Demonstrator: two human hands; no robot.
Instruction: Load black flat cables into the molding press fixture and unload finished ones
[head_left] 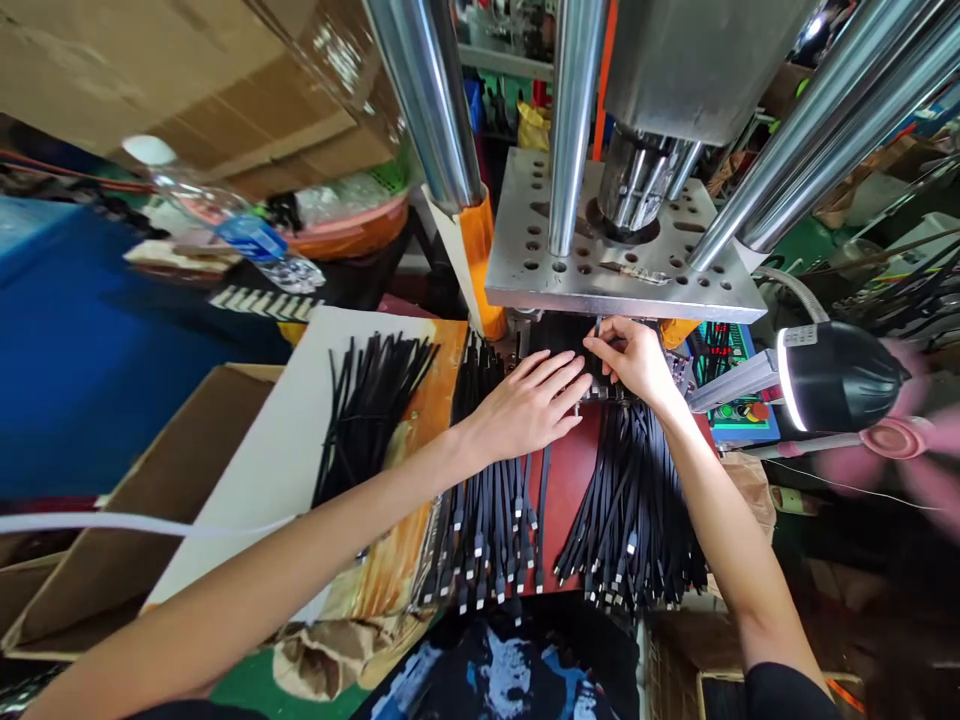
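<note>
My left hand (529,405) lies palm down at the front of the machine's dark fixture (559,337), its fingers stretched out and spread. On the fixture's right side, below the steel plate, my right hand (634,362) has thumb and fingertips pinched on what looks like a thin black cable (598,326). Black cables with metal-tipped plugs (487,525) hang under my left hand. A second bunch of such cables (637,510) spreads below my right wrist on the red surface (574,470). The fixture's middle is partly hidden by my fingers.
The press's drilled steel plate (622,285) and its columns (566,130) stand over my hands. Another black cable bundle (367,410) rests on a white board (255,480) at left. A black lamp (844,378), pink fan (892,438) and control panel (739,400) are at right.
</note>
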